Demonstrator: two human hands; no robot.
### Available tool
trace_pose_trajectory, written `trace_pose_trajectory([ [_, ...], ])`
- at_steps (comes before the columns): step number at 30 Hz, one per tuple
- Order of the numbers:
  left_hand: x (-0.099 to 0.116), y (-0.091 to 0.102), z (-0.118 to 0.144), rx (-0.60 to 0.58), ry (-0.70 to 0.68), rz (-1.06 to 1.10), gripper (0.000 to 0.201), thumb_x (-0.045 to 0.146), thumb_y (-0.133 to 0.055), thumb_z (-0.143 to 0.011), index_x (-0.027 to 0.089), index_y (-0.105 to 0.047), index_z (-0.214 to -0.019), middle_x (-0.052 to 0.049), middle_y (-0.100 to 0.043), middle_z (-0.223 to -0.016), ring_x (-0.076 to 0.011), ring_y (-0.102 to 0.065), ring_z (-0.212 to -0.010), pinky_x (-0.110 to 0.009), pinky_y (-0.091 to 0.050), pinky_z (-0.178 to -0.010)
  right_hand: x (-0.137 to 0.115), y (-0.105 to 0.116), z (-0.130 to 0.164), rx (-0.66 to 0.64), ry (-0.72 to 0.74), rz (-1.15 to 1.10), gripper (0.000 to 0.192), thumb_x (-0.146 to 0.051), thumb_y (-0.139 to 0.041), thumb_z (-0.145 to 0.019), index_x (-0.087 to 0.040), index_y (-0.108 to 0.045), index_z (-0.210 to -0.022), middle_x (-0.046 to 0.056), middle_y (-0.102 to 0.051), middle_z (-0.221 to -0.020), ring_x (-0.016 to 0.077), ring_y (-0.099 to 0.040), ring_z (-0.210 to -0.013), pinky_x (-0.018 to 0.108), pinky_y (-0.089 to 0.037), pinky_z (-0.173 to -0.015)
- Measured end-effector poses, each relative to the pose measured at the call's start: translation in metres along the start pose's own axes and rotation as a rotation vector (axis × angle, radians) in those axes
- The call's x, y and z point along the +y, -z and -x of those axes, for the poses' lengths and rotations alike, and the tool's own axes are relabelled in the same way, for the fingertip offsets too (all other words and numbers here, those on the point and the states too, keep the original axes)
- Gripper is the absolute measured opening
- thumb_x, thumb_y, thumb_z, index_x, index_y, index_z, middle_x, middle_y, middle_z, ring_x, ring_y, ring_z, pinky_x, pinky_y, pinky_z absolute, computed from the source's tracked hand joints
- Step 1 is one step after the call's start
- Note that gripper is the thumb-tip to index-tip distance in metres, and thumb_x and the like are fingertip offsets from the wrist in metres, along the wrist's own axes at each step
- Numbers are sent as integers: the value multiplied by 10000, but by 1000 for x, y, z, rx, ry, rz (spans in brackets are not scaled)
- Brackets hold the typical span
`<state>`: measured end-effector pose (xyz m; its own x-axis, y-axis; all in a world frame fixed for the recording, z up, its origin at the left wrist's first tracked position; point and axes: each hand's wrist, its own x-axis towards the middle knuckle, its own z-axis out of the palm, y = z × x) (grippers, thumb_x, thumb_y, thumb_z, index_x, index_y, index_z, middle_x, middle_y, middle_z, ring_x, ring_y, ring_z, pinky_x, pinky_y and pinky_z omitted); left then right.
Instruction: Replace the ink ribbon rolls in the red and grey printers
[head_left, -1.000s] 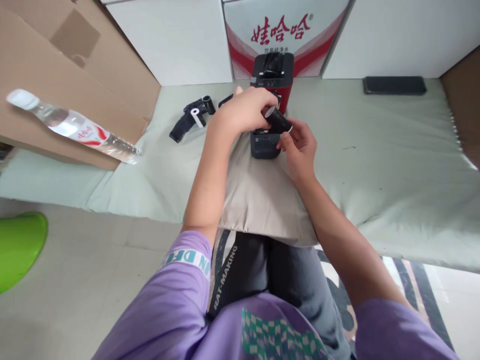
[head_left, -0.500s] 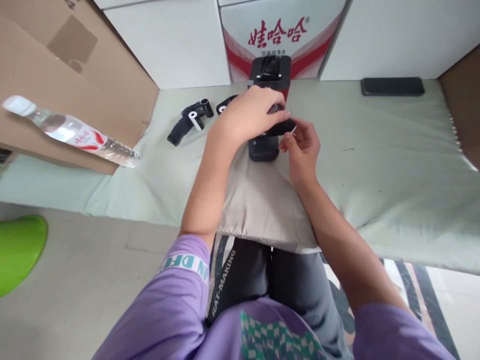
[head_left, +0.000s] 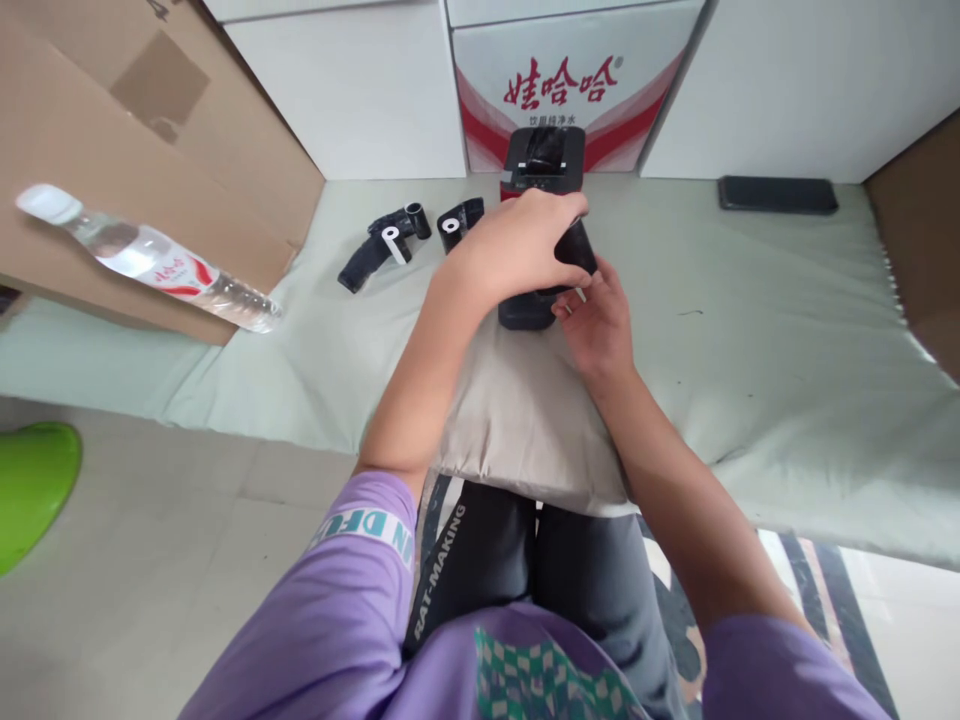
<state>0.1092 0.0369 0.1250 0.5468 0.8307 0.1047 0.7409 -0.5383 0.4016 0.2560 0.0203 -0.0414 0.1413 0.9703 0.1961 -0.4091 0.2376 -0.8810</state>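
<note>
The left hand [head_left: 521, 245] is closed over a black roll [head_left: 577, 250], fingers wrapped across its top, holding it right above the open front of the printer [head_left: 536, 175]. The roll's long axis runs slantwise, from the printer's red body down toward the person's right. Only its right end shows past the left fingers; the rest is hidden under the palm. The right hand [head_left: 596, 325] sits just below and to the right of the roll, fingers curled up under that exposed end and touching it, so both hands grip the same roll. The left is the nearer to the printer's opening. The roll lies between the two hands, on the printer's near side, over its dark lower tray [head_left: 525, 312]. That tray rests on a beige cushion [head_left: 517, 420]. Left of the printer lie loose spools [head_left: 405, 228] on the pale green bed [head_left: 750, 330], well apart from both hands. A phone [head_left: 778, 194] lies far right of the printer
</note>
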Motion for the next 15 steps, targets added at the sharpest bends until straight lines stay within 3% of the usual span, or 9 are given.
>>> trace_pose_trajectory([
  [4,8,-3,1,6,-5,-131,356,271,-730,-868,205,-676,-1214,-139,-735,-1235,-377,-660,-1201,-449,-463,-992,-1,1,-1,3,-25,-40,456,-656,-727,-866,-349,-635,-1190,-28,-720,-980,132,-656,-747,312,-586,-681],
  [10,3,-1,-1,-8,-23,-211,325,295,-698,-871,236,-699,-1190,-106,-762,-1149,-356,-681,-1089,-447,-464,-884,-4,-1,-2,7,-54,-37,449,-634,-767,-832,-327,-657,-1141,-20,-714,-921,140,-662,-742,293,-565,-616],
  [15,-6,-3,-2,25,-30,-144,328,230,-701,-830,271,-733,-1154,-73,-778,-1110,-338,-671,-1063,-430,-463,-873,-5,0,-3,-5,-3,-21,454,-611,-810,-811,-319,-685,-1136,1,-713,-953,162,-705,-821,291,-560,-587],
])
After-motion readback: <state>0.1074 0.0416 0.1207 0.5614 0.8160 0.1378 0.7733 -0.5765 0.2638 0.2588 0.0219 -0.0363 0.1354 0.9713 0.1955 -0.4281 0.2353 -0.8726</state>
